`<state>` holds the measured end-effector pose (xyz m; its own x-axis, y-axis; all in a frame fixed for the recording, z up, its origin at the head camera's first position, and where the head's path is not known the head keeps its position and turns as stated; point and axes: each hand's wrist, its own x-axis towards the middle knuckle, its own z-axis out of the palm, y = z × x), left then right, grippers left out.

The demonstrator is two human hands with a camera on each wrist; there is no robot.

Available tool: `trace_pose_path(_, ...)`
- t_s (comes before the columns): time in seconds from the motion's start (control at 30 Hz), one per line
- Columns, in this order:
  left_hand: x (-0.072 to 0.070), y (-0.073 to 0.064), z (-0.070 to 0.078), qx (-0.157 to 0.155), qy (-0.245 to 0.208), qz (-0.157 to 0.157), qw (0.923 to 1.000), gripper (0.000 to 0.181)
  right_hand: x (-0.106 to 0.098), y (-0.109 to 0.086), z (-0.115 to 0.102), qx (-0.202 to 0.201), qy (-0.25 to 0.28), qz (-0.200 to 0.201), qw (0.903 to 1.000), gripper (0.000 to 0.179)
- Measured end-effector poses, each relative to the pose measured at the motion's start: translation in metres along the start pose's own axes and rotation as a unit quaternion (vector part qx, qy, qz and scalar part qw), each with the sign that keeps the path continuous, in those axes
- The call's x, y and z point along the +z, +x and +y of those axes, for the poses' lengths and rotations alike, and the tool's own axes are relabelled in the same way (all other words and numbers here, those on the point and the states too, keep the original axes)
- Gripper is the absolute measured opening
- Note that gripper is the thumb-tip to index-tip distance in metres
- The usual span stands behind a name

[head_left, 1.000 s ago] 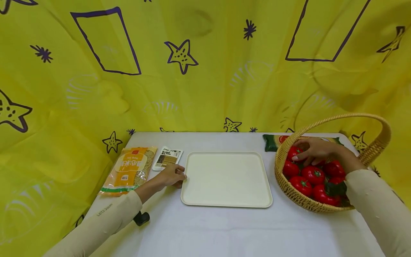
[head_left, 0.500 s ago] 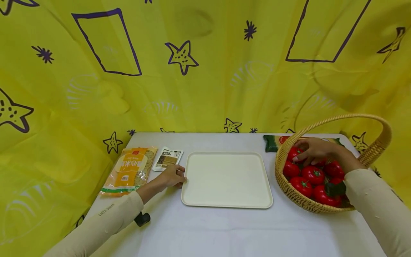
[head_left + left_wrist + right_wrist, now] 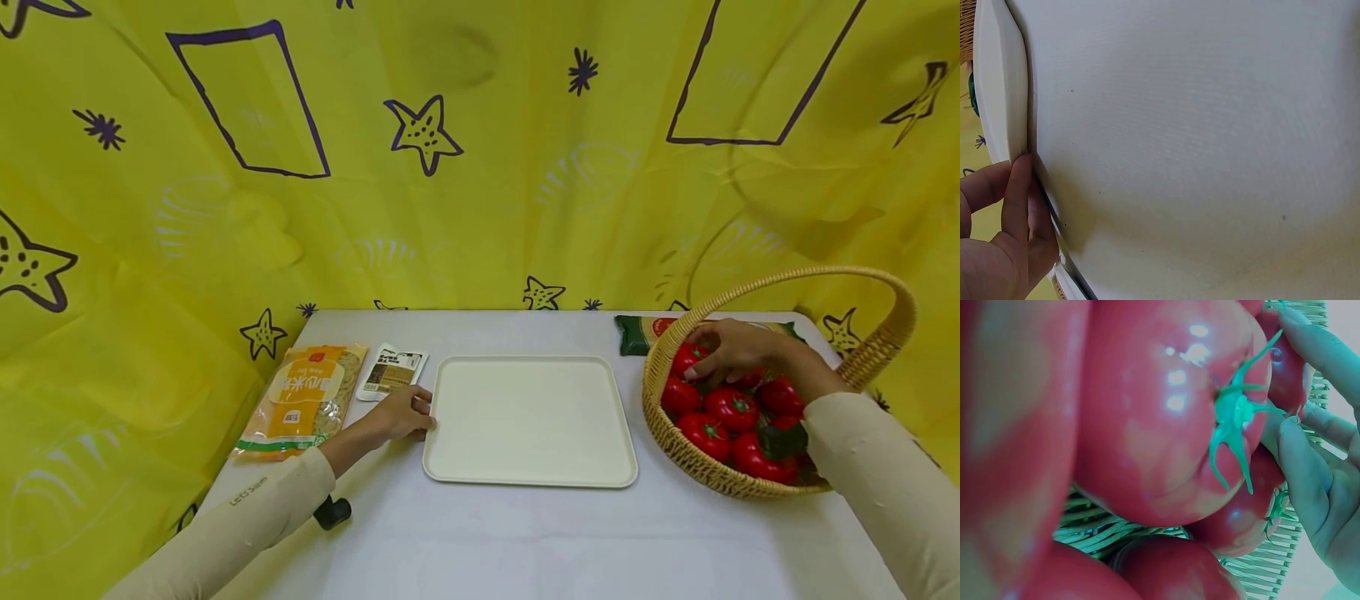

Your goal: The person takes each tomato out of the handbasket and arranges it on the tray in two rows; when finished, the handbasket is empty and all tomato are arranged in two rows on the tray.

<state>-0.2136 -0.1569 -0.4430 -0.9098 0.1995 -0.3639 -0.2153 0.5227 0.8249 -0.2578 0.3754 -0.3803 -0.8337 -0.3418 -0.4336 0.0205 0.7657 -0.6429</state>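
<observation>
My left hand (image 3: 401,412) is at the left side of a cream rectangular tray (image 3: 532,421), flat on the white table. In the left wrist view, the thumb and fingers of that hand (image 3: 1007,231) pinch the edge of the tray (image 3: 1016,94). On the right, my right hand (image 3: 738,346) reaches under the handle of a wicker basket (image 3: 693,468) full of red tomatoes (image 3: 731,408). Its thumb and fingers are around a tomato (image 3: 1285,375) near the basket's far left side; nearer tomatoes fill most of the right wrist view.
An orange-labelled clear food bag (image 3: 307,400) and a small white packet (image 3: 392,371) lie left of the tray. Behind the basket is a long green package (image 3: 636,335), partly hidden. A yellow patterned curtain (image 3: 487,208) hangs at the table's back edge.
</observation>
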Motion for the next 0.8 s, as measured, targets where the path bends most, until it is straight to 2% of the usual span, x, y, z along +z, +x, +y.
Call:
trace_pose_path(0.23,0.0,-0.002,0.002,0.0,0.002,-0.001,1.0,0.044,-0.002,-0.004,-0.003,-0.001,-0.021,0.014,0.9997,0.07)
trace_pose_path(0.57,-0.001,-0.001,0.002,-0.001,0.007,0.004,1.0,0.043,-0.008,-0.015,-0.006,-0.004,-0.015,0.024,0.9996,0.076)
trace_pose_path(0.8,0.0,-0.003,0.002,0.001,0.012,0.006,0.9999,0.044,-0.008,-0.021,-0.009,-0.039,-0.08,0.07,0.9936,0.068)
